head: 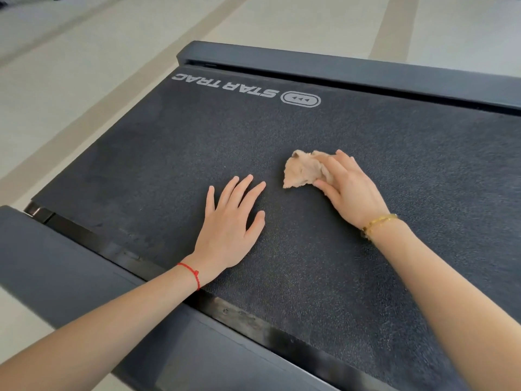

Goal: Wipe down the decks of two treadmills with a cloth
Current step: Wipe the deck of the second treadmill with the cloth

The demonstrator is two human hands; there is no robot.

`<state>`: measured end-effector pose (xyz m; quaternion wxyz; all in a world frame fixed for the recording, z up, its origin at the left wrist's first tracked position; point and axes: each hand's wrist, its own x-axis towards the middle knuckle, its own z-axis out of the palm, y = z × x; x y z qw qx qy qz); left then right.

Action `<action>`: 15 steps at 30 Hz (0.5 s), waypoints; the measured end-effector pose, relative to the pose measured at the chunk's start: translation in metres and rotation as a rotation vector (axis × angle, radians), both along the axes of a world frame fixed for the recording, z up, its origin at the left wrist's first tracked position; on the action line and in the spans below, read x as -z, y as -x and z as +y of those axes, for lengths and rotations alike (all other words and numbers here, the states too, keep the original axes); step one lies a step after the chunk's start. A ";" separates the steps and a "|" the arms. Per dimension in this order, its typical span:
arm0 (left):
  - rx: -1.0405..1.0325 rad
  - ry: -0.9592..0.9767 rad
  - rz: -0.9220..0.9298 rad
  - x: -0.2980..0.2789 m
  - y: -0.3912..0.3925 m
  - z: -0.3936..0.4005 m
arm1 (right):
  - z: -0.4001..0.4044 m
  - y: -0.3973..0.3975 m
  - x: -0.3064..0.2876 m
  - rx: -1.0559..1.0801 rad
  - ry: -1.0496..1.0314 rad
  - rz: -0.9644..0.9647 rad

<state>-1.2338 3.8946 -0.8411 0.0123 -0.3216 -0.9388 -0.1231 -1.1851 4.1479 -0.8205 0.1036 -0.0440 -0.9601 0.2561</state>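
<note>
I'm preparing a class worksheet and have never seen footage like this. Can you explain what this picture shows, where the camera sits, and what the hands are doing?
There is one picture, taken by a camera worn on a person's head, looking down at their own bare arms. The dark textured surface is a treadmill belt, printed with a STAR TRAC logo; grey side rails frame it. The left hand lies flat and open on the belt, holding nothing. The right hand presses a crumpled tan cloth against the belt. Pale floor tiles surround the machine.
</note>
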 end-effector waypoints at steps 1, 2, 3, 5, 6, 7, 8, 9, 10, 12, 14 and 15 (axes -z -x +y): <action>-0.002 0.000 -0.003 -0.001 0.000 0.000 | 0.001 0.009 -0.001 0.047 0.020 -0.009; -0.005 0.001 -0.006 -0.001 0.000 0.000 | 0.000 0.015 -0.002 0.091 0.040 -0.016; -0.007 0.004 -0.008 -0.001 0.000 0.000 | -0.003 0.018 -0.001 0.119 0.064 -0.015; -0.010 0.010 -0.005 -0.002 -0.001 0.000 | -0.014 0.013 -0.001 0.109 0.127 0.009; -0.009 0.012 -0.005 -0.002 -0.001 0.000 | -0.020 0.005 0.000 0.072 0.149 0.022; -0.009 0.013 -0.005 -0.003 -0.002 -0.001 | -0.026 -0.004 0.001 0.019 0.151 0.032; -0.010 0.014 -0.004 -0.003 -0.001 -0.001 | -0.029 -0.013 0.002 -0.041 0.136 0.037; -0.010 0.015 -0.005 -0.003 -0.001 0.000 | -0.030 -0.019 0.004 -0.098 0.113 0.038; -0.010 0.017 -0.008 -0.003 -0.001 0.000 | -0.028 -0.022 0.004 -0.143 0.091 0.034; -0.008 0.026 -0.013 -0.002 -0.001 0.001 | -0.015 -0.017 0.004 -0.193 0.049 0.001; -0.010 0.027 -0.015 -0.002 -0.002 0.001 | 0.002 -0.004 0.003 -0.186 -0.009 -0.034; -0.010 0.026 -0.016 -0.002 -0.003 0.002 | 0.011 0.006 0.002 -0.152 -0.027 -0.044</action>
